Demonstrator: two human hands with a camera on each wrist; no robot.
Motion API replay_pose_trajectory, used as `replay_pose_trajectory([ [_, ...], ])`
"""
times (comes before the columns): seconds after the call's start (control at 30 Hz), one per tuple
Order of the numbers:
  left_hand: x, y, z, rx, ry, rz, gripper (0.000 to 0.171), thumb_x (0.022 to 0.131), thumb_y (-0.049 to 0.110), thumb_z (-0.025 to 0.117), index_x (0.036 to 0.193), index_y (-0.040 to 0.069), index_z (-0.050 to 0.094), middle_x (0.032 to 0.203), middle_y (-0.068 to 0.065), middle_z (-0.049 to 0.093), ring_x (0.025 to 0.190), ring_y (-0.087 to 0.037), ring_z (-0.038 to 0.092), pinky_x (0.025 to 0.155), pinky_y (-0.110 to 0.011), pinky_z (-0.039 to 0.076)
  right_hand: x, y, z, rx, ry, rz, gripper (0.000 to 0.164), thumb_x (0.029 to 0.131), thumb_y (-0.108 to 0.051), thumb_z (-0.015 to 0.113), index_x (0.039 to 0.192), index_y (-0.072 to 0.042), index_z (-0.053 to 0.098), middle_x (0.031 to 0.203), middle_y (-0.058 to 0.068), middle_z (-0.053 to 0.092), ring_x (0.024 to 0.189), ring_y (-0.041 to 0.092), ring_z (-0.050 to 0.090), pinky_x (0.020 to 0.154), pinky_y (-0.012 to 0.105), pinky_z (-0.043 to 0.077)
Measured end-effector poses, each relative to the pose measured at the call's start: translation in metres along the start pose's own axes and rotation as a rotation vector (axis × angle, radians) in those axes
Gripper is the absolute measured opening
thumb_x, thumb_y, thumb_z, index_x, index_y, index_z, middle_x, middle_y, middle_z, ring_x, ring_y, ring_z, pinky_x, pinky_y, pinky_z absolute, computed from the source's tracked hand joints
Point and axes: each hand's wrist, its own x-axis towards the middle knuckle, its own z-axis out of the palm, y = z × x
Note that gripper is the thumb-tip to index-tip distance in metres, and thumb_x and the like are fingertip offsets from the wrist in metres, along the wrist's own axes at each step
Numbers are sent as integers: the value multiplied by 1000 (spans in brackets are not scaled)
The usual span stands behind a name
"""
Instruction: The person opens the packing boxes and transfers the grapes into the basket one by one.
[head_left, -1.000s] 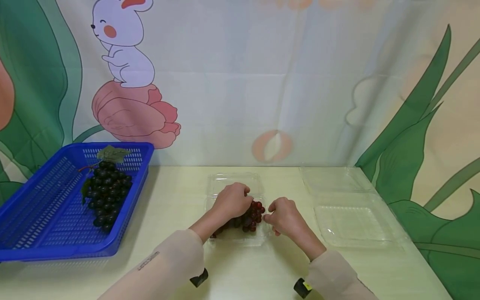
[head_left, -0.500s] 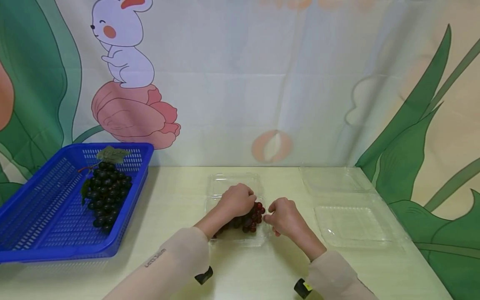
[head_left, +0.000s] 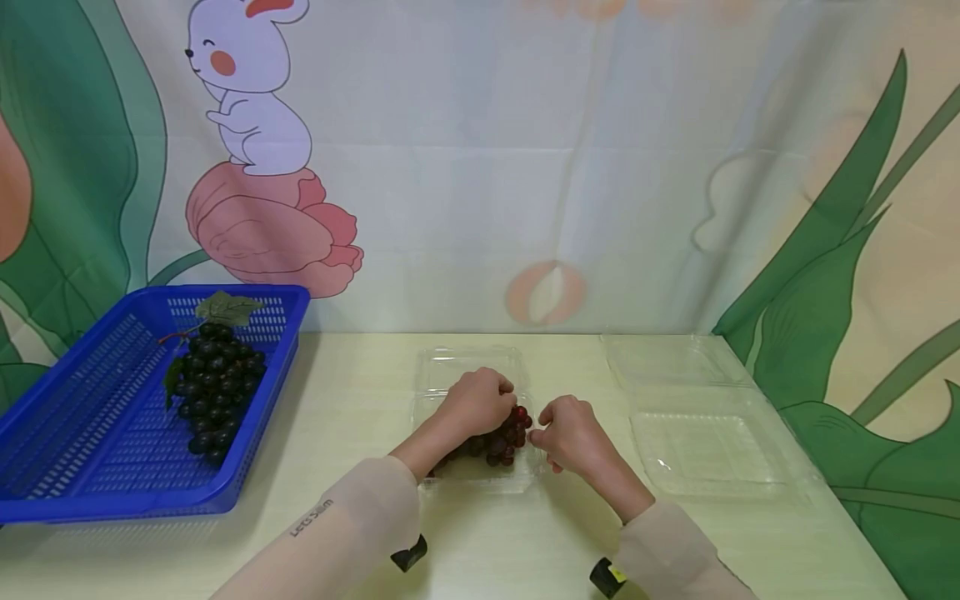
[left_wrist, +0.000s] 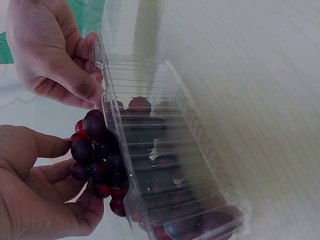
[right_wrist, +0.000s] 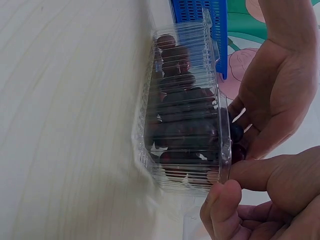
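Note:
A bunch of dark red grapes (head_left: 510, 437) lies in an open clear plastic clamshell box (head_left: 487, 484), its lid (head_left: 468, 365) folded back flat towards the backdrop. My left hand (head_left: 477, 402) reaches over the bunch from above. In the left wrist view, the thumb and fingers of my left hand (left_wrist: 42, 182) hold the grapes that rise above the rim. My right hand (head_left: 567, 429) is at the right side of the box. Seen from the right wrist, my right hand (right_wrist: 270, 197) pinches the rim of the box (right_wrist: 187, 112). More grapes show through the ribbed wall.
On the left stands a blue plastic basket (head_left: 112, 433) with a bunch of black grapes (head_left: 217, 387) and leaves in it. A second clear box (head_left: 708, 450) lies open on the right of the pale table (head_left: 360, 375). A printed backdrop (head_left: 450, 167) hangs behind.
My left hand has shifted slightly to the right over the grapes, and its sleeve has turned a little. The right hand stays at the box's side.

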Motion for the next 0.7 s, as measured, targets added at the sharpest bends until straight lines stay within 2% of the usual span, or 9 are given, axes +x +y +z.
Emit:
replay_pose_trajectory([
  [0.07,1,-1,1,2,-7,3,21,99,5,57,82,3,71,65,-1,44,60,-14,34,58,-27,33,0,0,0,1,4,-3,9,92,-3,74,96,4,73,45,3,57,38,12,57,53,25,49],
  [0.1,1,-1,1,3,-6,6,19,98,5,58,95,1,76,72,-3,54,64,-15,40,61,-27,37,0,0,0,-1,5,-4,7,92,-3,74,93,4,73,45,2,57,38,12,56,52,24,47],
  [0.17,1,-1,2,5,-1,16,27,96,5,60,117,0,76,89,-7,68,74,-17,52,71,-30,47,0,0,-1,-1,9,-6,7,92,-3,74,87,2,72,44,2,56,37,11,56,48,24,44],
  [0.3,1,1,2,-2,11,39,30,95,5,63,121,-3,74,115,-14,74,99,-25,68,90,-38,56,0,0,-1,-1,18,-13,8,91,-2,74,83,1,71,44,2,56,37,10,55,45,22,40],
  [0.4,-1,2,1,-20,20,42,27,94,5,65,118,-3,76,115,-14,74,108,-29,69,94,-42,57,0,0,-1,4,22,-16,7,90,-1,74,85,2,72,45,2,56,36,10,55,44,22,41],
  [0.7,-4,1,0,-81,51,31,16,93,2,67,102,2,81,99,-8,78,99,-26,71,86,-38,58,0,0,-1,-1,19,-11,9,90,-1,74,82,1,70,45,3,57,36,9,54,43,22,38],
])
